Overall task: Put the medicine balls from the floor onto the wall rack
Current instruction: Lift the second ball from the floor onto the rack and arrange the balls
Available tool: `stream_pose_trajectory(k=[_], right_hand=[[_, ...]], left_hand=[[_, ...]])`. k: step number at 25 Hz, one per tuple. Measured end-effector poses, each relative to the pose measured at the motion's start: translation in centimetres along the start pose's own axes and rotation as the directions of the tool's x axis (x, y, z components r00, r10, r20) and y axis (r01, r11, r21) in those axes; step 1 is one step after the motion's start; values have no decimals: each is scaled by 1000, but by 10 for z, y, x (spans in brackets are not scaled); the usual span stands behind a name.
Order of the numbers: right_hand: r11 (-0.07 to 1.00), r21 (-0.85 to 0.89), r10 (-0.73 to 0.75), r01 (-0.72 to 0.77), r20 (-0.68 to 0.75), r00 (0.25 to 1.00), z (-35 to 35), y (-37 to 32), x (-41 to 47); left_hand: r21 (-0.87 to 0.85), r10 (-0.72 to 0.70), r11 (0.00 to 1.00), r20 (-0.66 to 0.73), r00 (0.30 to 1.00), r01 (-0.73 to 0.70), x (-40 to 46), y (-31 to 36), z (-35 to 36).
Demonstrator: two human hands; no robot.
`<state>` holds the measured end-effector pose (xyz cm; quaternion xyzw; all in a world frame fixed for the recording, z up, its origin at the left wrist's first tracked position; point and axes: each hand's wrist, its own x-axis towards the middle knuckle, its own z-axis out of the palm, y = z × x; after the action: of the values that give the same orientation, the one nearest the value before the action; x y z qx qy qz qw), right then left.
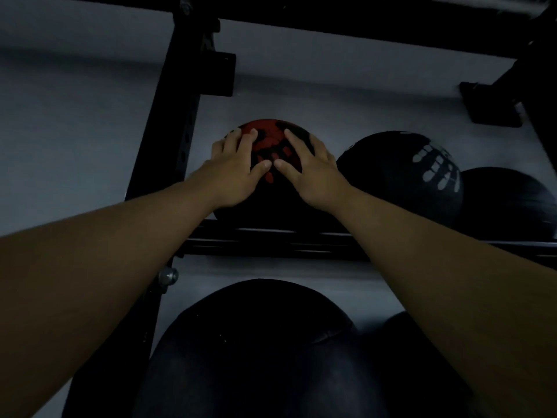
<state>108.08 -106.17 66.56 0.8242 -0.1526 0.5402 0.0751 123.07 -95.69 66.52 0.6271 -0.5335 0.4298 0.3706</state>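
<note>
The red ball [271, 146] sits on the rack rail [271, 239], and I have both palms on its upper face — left hand [235, 170] and right hand [307, 170] spread over the top, fingers splayed, thumbs nearly touching at the middle. I read this as seating it: pressing it down and back so it settles against the wall [75, 131] and won't roll forward off the rail. The hands are flat on the ball rather than clenched; whether they grip or only rest, I cannot tell.

Just right of my right hand is a black ball [401, 176] with white print, and a third ball [509, 200] beyond it, touching in a row. The upright [168, 140] stands left of my left hand. Below my forearms, two big dark balls [259, 351] fill a lower tier. The room is dim — pale wall, black steel, no floor visible.
</note>
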Motion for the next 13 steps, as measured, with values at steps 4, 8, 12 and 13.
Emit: stream_pose_trajectory(k=[4,8,12,13], right_hand=[[1000,6,2,-3,84,996,-20,5,-17],[992,125,-12,4,65,998,-42,19,-49],[1000,-17,14,-12,96,995,-90,45,-85],[999,-39,21,-17,113,993,-106,54,-101]], left_hand=[[57,-31,998,7,999,30,-8,12,-4],[79,-4,997,1,1000,4,-26,37,-12],[129,111,984,118,987,-127,-51,89,-31],[132,107,983,166,980,-130,-62,106,-34]])
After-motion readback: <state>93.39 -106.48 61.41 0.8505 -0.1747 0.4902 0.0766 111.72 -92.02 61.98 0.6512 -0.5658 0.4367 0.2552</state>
